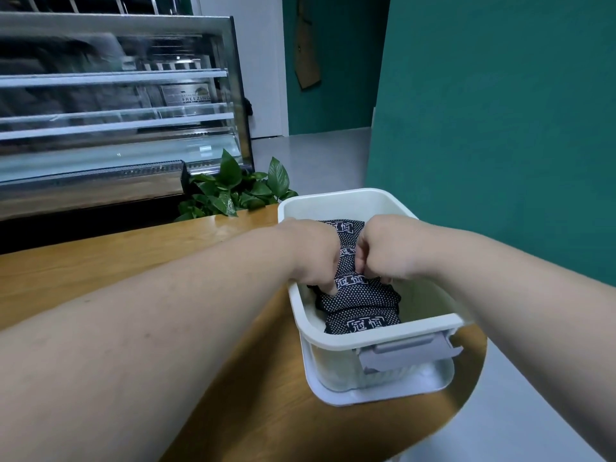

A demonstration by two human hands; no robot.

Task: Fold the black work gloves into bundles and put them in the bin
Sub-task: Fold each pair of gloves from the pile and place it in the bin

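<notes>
A white plastic bin [373, 341] with a grey latch sits on the wooden table near its right end. Inside lie several bundles of black work gloves [361, 301] with white dots and printed white characters, stacked in a row from front to back. Both of my hands reach down into the bin. My left hand [313, 255] has its fingers curled around the left side of a middle bundle. My right hand [383, 250] pinches the same bundle from the right with curled fingers. The bundles under my hands are partly hidden.
A green potted plant [233, 190] stands at the table's far edge behind the bin. A glass display freezer [116, 111] fills the left background. A teal wall [500, 128] rises on the right. The rounded table edge [473, 371] lies just right of the bin.
</notes>
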